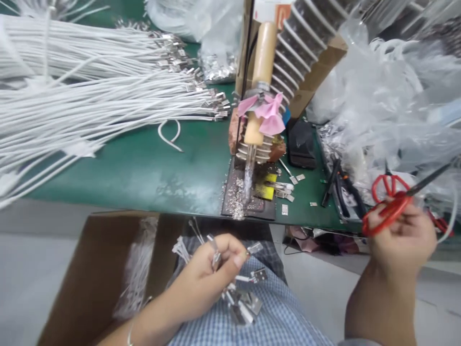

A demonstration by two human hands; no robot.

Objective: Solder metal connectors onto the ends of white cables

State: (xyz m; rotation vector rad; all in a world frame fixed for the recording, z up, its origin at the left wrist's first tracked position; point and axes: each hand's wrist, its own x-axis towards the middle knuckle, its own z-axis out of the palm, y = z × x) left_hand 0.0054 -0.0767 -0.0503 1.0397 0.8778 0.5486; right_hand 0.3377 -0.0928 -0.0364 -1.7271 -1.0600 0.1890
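Observation:
My left hand [212, 276] is closed around a bunch of short white cables with metal USB connectors [248, 305], held low over the lap. One connector [255, 248] sticks out at its pinched thumb and fingertip. Off to the right, my right hand [401, 235] is closed on red-handled scissors [389, 211], their dark blade pointing up and right. Between the hands, at the table edge, a soldering iron [248, 173] with a wooden handle [264, 53] hangs tip down over a dark pad [264, 211] covered in solder bits.
Bundles of white cables [90, 105] lie on the green table [137, 168] at left. A yellow sponge [267, 186] and loose metal pieces sit beside the iron. A ribbed hose [298, 53] rises behind. Plastic bags [378, 96] and pliers [351, 192] are at right; an open carton [82, 269] stands below left.

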